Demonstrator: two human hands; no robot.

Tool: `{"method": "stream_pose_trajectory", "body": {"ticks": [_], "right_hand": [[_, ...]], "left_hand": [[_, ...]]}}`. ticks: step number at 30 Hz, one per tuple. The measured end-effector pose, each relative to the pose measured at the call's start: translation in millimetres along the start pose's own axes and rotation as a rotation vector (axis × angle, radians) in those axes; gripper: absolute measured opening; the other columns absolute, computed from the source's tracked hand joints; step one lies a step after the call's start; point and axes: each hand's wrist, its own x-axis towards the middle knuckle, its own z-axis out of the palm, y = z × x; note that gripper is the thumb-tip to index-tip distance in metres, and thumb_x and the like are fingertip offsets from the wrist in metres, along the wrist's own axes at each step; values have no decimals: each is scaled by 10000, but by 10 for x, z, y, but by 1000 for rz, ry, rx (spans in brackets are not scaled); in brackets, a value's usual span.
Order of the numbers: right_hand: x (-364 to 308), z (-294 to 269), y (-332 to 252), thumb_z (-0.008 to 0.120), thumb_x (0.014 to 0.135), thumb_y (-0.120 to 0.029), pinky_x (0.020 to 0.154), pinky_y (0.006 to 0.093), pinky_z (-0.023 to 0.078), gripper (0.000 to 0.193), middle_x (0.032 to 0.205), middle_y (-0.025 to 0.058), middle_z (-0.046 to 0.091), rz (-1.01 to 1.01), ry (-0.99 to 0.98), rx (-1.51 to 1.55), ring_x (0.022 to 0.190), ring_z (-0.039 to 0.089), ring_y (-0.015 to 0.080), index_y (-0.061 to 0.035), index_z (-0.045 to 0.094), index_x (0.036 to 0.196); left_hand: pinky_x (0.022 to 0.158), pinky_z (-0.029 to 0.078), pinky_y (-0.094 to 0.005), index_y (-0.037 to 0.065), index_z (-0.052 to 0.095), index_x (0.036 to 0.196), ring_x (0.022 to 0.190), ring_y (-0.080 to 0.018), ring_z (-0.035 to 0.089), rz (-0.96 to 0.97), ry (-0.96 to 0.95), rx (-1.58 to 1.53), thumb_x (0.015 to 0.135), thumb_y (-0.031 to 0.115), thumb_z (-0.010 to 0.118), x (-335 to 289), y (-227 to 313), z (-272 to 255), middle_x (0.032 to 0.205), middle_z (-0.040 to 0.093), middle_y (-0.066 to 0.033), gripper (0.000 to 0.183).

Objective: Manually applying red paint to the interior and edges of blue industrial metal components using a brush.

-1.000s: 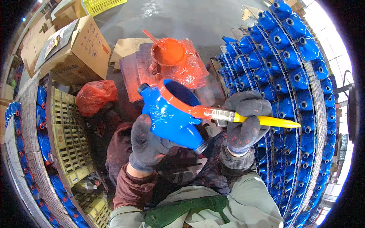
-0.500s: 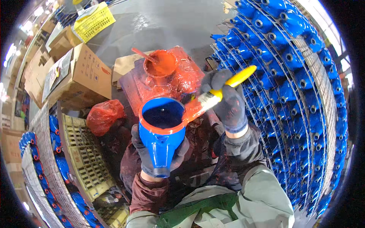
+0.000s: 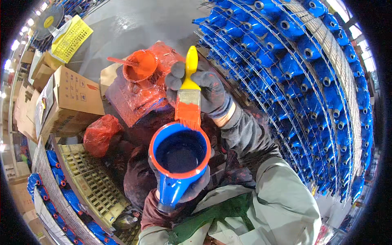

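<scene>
My left hand (image 3: 199, 188), in a dark glove, is closed around a glossy blue funnel-shaped metal part (image 3: 176, 187). The part's wide round mouth faces up, and its rim is painted orange-red. Its narrow neck points down toward my lap. Above it, my gloved right hand (image 3: 211, 93) grips a paintbrush (image 3: 190, 96) with its yellow handle upward. Orange-red paint coats the bristles, and their tips touch or nearly touch the far rim. Beyond my hands, a paint-covered bowl (image 3: 140, 67) has a stick leaning in it and rests on a red-smeared stand (image 3: 134, 108).
On the right, a tall wire rack (image 3: 286, 110) holds many blue parts. Blue parts with red rims line a shelf (image 3: 45, 171) at lower left. Also left are a cream crate (image 3: 92, 175), a red plastic bag (image 3: 102, 134), cardboard boxes (image 3: 79, 92) and a yellow crate (image 3: 73, 38).
The brush has swung from the rim's right side to its far side, its handle turning upright. The blue part has tipped so its mouth shows more, and the whole view has shifted.
</scene>
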Motion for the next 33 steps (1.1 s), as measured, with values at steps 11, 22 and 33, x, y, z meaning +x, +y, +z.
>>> {"method": "stream_pose_trajectory", "body": {"ticks": [11, 22, 33], "right_hand": [[-48, 172, 21, 619, 889, -321, 830, 376, 503, 387, 1039, 91, 567, 16, 103, -118, 909, 578, 250, -81, 537, 1182], [17, 475, 53, 603, 964, -319, 519, 250, 414, 308, 790, 38, 630, -122, 691, -939, 574, 556, 107, -18, 639, 1020], [-1, 418, 183, 657, 904, -159, 600, 301, 512, 148, 766, 92, 699, -116, 472, -1686, 656, 670, 184, -14, 688, 912]], "left_hand": [[593, 552, -395, 41, 413, 1395, 815, -275, 634, -157, -223, 403, 763, 812, 487, 73, 63, -38, 1071, 602, -222, 999], [871, 516, -414, 5, 463, 1338, 1028, -310, 632, 1322, 798, 1994, 756, 412, 808, 117, 812, -83, 1155, 617, -203, 790], [907, 484, -492, 128, 472, 1391, 1065, -407, 571, 1287, 1116, 2943, 606, 487, 854, 146, 636, -23, 1153, 582, -219, 944]]}}
